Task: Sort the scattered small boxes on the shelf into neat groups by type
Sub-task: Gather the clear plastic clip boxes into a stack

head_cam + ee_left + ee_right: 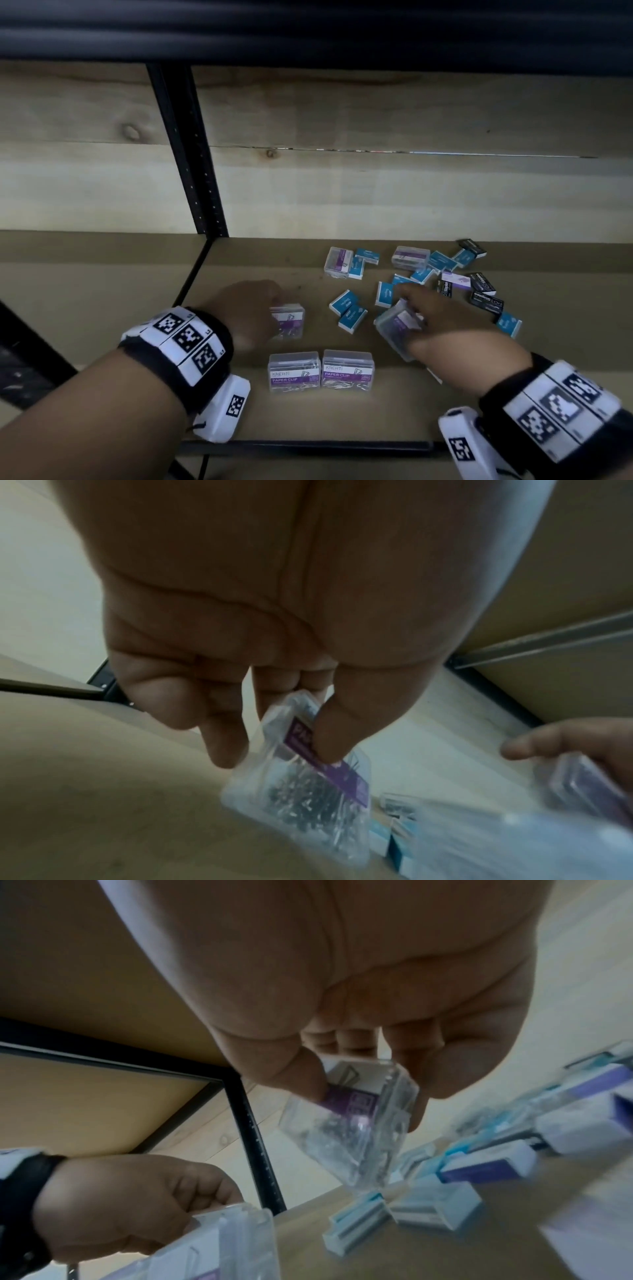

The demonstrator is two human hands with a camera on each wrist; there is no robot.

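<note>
Both forearms reach forward over the shelf (239,260), palms down, black wristbands with white marker tags on each wrist; nearest the front edge two clear paper clip boxes (320,371) sit side by side, touching, purple labels up, apart from both hands; just behind them the left hand (251,310) has fingers curled down on a third clear box (289,320), which the head view shows half hidden under the knuckles; the left wrist view shows what the head view hides: thumb (337,729) on the purple label and fingers on the far side, pinching the box (301,777) tilted, clips visible inside, lower end close to the board, contact unclear from blur; the right hand (435,325) pinches a fourth clear box (397,325) tilted on edge, right of the paired boxes; the right wrist view shows thumb (301,1074) on its label and fingers behind, box (356,1118) clear of the board, lower corner above the blue boxes; that view also catches the left hand with its box at lower left; beyond the right hand lie scattered blue staple boxes (347,308), further back two more clear boxes (411,257) among blue ones, and black staple boxes (484,298) at far right; wooden back wall (376,120) and black upright post (191,164) behind.
</note>
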